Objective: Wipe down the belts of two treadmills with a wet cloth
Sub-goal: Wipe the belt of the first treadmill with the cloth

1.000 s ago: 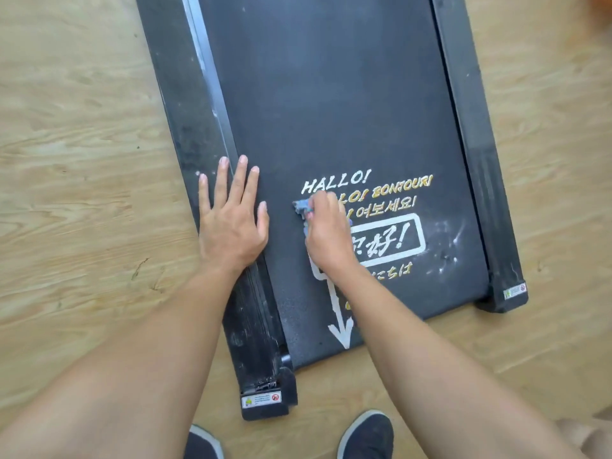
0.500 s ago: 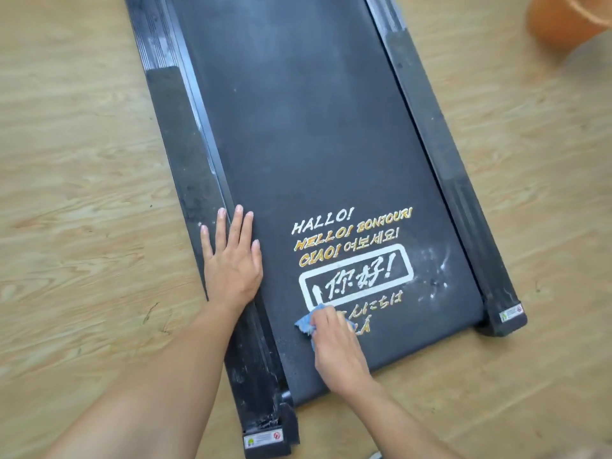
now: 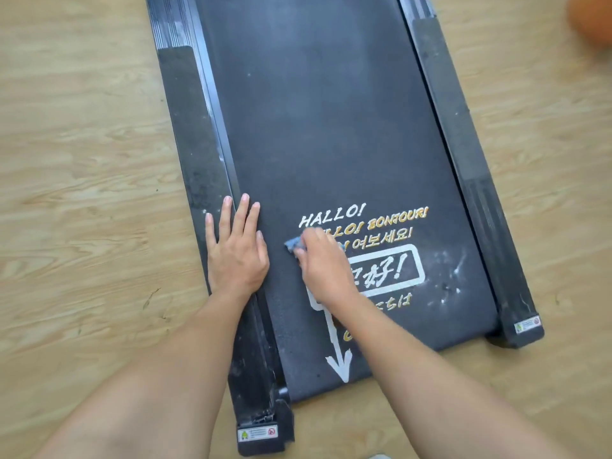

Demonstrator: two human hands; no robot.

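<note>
Up the belt (image 3: 331,127) goes the right hand (image 3: 323,263) with the cloth (image 3: 294,244): half a second ago it was down near the belt's near end, below the boxed characters, and it now covers the left part of the printed greetings (image 3: 374,223), while the left hand (image 3: 236,250) has stayed where it was. Nearest the camera, the left side rail (image 3: 188,127) ends in a black cap with a warning sticker (image 3: 257,433), and a white arrow (image 3: 338,362) printed on the belt points toward the near end. Farther up, the left hand lies flat with straight fingers, palm down across the seam between that rail and the belt. Just beside it, the right hand's curled fingers grip the small blue cloth and press it on the belt; only a corner of the cloth shows past the fingertips. White smudges (image 3: 453,270) mark the belt to the right of the boxed characters, near the right side rail (image 3: 457,127). Beyond, the dark belt runs on to the top edge of the view. The treadmill sits on a wood-grain floor (image 3: 82,193), and a blurred orange object (image 3: 592,21) shows in the far right corner.
</note>
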